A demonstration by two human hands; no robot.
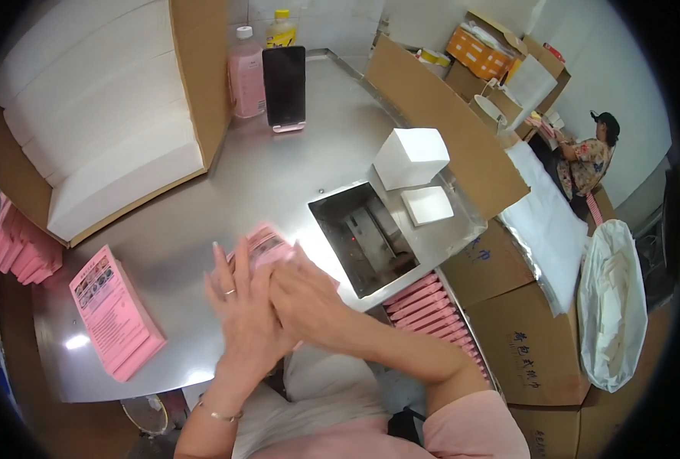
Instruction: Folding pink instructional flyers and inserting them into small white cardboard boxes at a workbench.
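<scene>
A rectangular pink paper stack (114,317) is lying near nine o'clock from the nearer left hand (246,294), its long axis running eleven to five; a pink printed paper packet (269,243) is showing near one, the right hand (305,298) is overlapping the left, and whether they are gripping I cannot tell.

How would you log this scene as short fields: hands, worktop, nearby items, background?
Left hand: at a pink printed packet; blurred, grip unclear
Right hand: against the left hand; grip unclear
Worktop: shiny metal, with a rectangular opening
Left side: pink printed stack
Near opening: tall white stack, low white stack
Back: dark phone upright, pink bottle
Background: co-worker, far right
</scene>
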